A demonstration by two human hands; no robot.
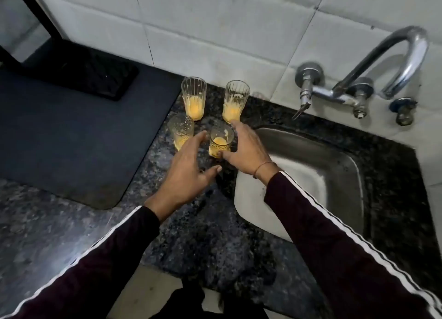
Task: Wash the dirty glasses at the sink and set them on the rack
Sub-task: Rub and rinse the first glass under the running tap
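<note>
Head view: right hand (248,151) grip pinches ribbed glass (220,140); left hand (185,172) grip spread, on speckled granite (203,223).

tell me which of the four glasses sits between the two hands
The front right glass, nearest the sink. The left hand and right hand flank it; the other three stand beyond or left.

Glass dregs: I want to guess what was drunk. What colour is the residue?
Yellow-orange, coating the clear ribbed glasses on the speckled granite counter; head view.

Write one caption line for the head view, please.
Both hands, left hand and right hand, reach for a juice-stained glass beside the sink.
</note>
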